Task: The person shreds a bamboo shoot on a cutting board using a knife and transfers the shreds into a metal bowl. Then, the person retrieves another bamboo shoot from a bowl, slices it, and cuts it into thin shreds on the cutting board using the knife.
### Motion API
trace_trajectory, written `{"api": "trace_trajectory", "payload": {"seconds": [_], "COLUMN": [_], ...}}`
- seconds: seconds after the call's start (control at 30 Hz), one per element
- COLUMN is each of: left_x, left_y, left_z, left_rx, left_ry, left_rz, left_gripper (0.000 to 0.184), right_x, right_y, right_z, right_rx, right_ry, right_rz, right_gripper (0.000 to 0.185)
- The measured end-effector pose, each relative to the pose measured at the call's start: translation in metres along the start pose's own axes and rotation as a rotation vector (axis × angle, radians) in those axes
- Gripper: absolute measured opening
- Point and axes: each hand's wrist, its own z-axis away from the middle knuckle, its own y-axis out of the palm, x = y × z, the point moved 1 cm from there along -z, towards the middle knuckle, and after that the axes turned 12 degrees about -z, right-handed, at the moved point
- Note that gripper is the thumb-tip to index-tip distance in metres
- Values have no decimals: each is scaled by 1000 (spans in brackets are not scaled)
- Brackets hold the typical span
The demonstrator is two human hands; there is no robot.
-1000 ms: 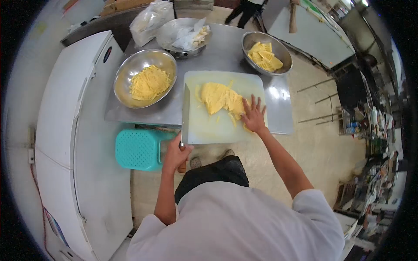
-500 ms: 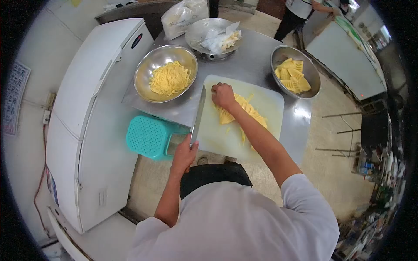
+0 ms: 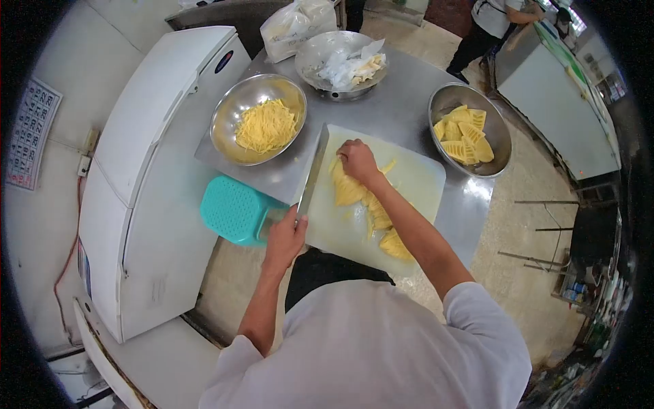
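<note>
My left hand is closed round the handle of a long knife, whose blade lies along the left edge of the white cutting board. Sliced yellow pieces lie on the board, in a heap running from its upper left to its lower right. My right hand is at the heap's upper end, fingers curled down onto the slices; what the fingertips hold, if anything, is hidden. Part of the heap is behind my right forearm.
A steel bowl of yellow shreds stands left of the board, a bowl of yellow chunks right. Behind are a bowl with plastic and a bag. A teal stool and white freezer are left. A person stands beyond.
My right hand has moved from the heap's right end to its upper left end, and its spread fingers have curled. The knife stays in my left hand. The view has turned.
</note>
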Motion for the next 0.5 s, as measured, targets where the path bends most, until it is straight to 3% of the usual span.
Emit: {"api": "trace_trajectory", "payload": {"seconds": [0.03,0.1,0.23,0.4,0.5], "left_x": [2,3,12,18,17], "left_y": [1,-1,10,9,7], "left_z": [-8,-12,-32,-53,-54], "left_rx": [-30,-37,6,65,58], "left_ry": [71,143,133,241,197], "left_rz": [-51,-103,-156,-297,-378], "left_gripper": [37,37,35,32,30], "right_x": [3,10,23,28,27], "right_y": [-2,-8,-7,10,13], "right_z": [-2,3,16,19,17], "right_rx": [-5,-328,-346,-228,-199], "right_ry": [5,2,74,72,74], "right_rz": [1,-51,43,167,215], "right_gripper": [17,13,10,16,20]}}
